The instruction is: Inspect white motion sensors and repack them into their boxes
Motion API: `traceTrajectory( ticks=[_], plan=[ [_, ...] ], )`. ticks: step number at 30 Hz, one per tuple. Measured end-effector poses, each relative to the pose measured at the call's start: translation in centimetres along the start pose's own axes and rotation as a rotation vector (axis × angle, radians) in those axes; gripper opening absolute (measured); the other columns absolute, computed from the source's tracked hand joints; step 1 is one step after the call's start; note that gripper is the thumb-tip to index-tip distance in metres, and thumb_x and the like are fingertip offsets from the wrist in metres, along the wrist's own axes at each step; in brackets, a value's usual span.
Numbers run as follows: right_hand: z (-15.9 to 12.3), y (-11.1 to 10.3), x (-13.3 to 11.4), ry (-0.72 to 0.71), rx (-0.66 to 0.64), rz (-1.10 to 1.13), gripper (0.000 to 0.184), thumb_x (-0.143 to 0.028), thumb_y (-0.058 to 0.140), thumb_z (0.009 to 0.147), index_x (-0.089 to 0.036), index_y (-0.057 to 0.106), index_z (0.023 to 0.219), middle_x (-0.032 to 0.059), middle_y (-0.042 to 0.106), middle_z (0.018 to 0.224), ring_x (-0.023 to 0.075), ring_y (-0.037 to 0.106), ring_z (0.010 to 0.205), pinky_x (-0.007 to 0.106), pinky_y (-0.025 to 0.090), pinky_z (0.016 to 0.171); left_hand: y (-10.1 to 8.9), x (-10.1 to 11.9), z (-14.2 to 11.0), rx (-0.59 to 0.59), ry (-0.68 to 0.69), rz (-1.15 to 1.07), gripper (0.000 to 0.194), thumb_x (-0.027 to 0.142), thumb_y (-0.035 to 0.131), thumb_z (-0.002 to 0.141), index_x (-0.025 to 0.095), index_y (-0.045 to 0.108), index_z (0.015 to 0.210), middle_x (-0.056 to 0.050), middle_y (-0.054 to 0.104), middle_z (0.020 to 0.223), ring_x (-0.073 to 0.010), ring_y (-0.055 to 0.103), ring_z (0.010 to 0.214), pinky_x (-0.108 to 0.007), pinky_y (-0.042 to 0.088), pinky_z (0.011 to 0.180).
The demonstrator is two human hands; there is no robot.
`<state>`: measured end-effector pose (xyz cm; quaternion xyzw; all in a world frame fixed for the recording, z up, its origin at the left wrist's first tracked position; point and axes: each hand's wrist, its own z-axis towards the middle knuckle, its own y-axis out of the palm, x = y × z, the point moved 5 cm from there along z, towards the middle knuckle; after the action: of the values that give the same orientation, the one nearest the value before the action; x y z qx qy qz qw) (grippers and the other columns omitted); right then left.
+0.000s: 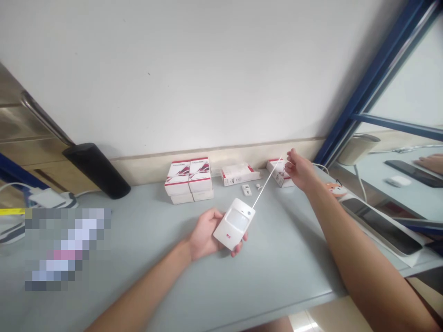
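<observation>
Soft light casts faint shadows; detail blurs slightly.

Single head-worn view, looking forward and down, near above the desk (270, 272), toward a white wall (207, 78)

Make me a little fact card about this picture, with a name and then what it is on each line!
Left hand: holding a white device
Right hand: raised by the far end of a thin white strand; can't tell if touching
Strand: straight, slanting up from the device's top corner
Near the wall: banded red-and-white boxes
Further left: black cylinder
Table: gray-blue
Too blurry: pixelated patch at left
</observation>
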<state>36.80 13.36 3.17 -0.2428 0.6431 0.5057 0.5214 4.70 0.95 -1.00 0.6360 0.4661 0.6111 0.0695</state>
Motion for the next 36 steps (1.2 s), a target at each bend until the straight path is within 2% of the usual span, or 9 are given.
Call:
traceTrajectory(
  ticks=[7, 11, 15, 18, 22, 26, 29, 32, 36],
  plan=[
    [-0.8, 0.6, -1.4, -0.107, 0.027, -0.042, 0.036, -0.051, 0.087, 0.079, -0.022, 0.074, 0.093, -0.0018, 0.06, 0.082, 0.006, 0.05, 0.057, 0.019, 0.044, 0.049, 0.2, 0.0, -0.3, 0.058, -0.037, 0.009, 0.049, 0.047, 0.047, 0.089, 0.008, 0.066, 0.113, -0.016, 0.068, 0.087, -0.0263, 0.064, 0.065, -0.035, 0.043, 0.062],
    [-0.8, 0.9, -1.3, -0.085, -0.019, 0.0, 0.034, -0.047, 0.091, 0.074, -0.022, 0.073, 0.089, -0.0033, 0.058, 0.08, 0.0052, 0.048, 0.057, 0.018, 0.043, 0.05, 0.2, -0.2, -0.3, 0.058, -0.039, 0.03, 0.049, 0.047, 0.046, 0.09, 0.008, 0.066, 0.11, -0.015, 0.067, 0.084, -0.0261, 0.064, 0.064, -0.034, 0.044, 0.058],
    [-1.5, 1.7, -0.3, -0.131, 0.015, -0.16, 0.04, -0.057, 0.086, 0.074, -0.021, 0.071, 0.084, -0.0026, 0.059, 0.076, 0.0071, 0.044, 0.055, 0.022, 0.037, 0.049, 0.1, 0.1, -0.3, 0.102, 0.045, -0.001, 0.048, 0.048, 0.045, 0.089, 0.009, 0.067, 0.106, -0.015, 0.068, 0.082, -0.025, 0.063, 0.06, -0.034, 0.044, 0.054],
    [-3.4, 4.3, 1.1, -0.139, -0.115, -0.34, 0.045, -0.065, 0.08, 0.078, -0.021, 0.071, 0.081, -0.0019, 0.06, 0.072, 0.0096, 0.044, 0.057, 0.025, 0.036, 0.053, 0.0, 0.5, -0.3, 0.167, 0.098, -0.047, 0.044, 0.044, 0.045, 0.087, 0.009, 0.067, 0.102, -0.015, 0.067, 0.081, -0.0243, 0.063, 0.06, -0.033, 0.045, 0.053],
    [-7.6, 8.7, 3.9, -0.063, -0.439, -0.551, 0.048, -0.068, 0.071, 0.086, -0.02, 0.07, 0.079, -0.0046, 0.052, 0.061, 0.0123, 0.044, 0.059, 0.028, 0.036, 0.06, -0.4, 1.3, -0.4, 0.295, 0.206, -0.12, 0.037, 0.039, 0.046, 0.084, 0.011, 0.066, 0.097, -0.014, 0.068, 0.079, -0.0233, 0.062, 0.057, -0.032, 0.045, 0.051],
    [-11.2, 11.5, 5.7, -0.041, -0.64, -0.555, 0.045, -0.062, 0.068, 0.091, -0.019, 0.07, 0.079, 0.0, 0.067, 0.079, 0.0157, 0.057, 0.075, 0.03, 0.043, 0.075, -0.9, 1.8, -0.6, 0.422, 0.264, -0.183, 0.035, 0.034, 0.046, 0.083, 0.011, 0.065, 0.101, -0.014, 0.068, 0.077, -0.023, 0.061, 0.056, -0.031, 0.045, 0.05],
    [-12.1, 12.2, 5.9, -0.033, -0.721, -0.578, 0.042, -0.059, 0.065, 0.094, -0.019, 0.073, 0.084, 0.0029, 0.072, 0.089, 0.0196, 0.064, 0.088, 0.032, 0.047, 0.084, -0.8, 1.9, -0.8, 0.478, 0.279, -0.218, 0.038, 0.033, 0.044, 0.083, 0.01, 0.065, 0.106, -0.014, 0.069, 0.079, -0.0229, 0.061, 0.057, -0.031, 0.045, 0.051],
    [-11.2, 11.7, 4.6, -0.181, -0.68, -0.718, 0.038, -0.055, 0.061, 0.097, -0.021, 0.074, 0.087, 0.0058, 0.074, 0.097, 0.0226, 0.066, 0.092, 0.036, 0.049, 0.087, -0.6, 1.9, -0.8, 0.485, 0.277, -0.198, 0.036, 0.033, 0.045, 0.084, 0.01, 0.065, 0.103, -0.015, 0.069, 0.082, -0.0235, 0.063, 0.059, -0.032, 0.046, 0.054],
    [-8.8, 9.5, 2.1, -0.609, -0.339, -1.018, 0.029, -0.044, 0.056, 0.1, -0.025, 0.078, 0.101, 0.0127, 0.068, 0.132, 0.0322, 0.061, 0.122, 0.048, 0.048, 0.101, -0.6, 1.8, -0.5, 0.42, 0.264, -0.131, 0.036, 0.035, 0.046, 0.085, 0.009, 0.065, 0.101, -0.016, 0.069, 0.082, -0.0252, 0.064, 0.06, -0.034, 0.046, 0.056]
  ],
)
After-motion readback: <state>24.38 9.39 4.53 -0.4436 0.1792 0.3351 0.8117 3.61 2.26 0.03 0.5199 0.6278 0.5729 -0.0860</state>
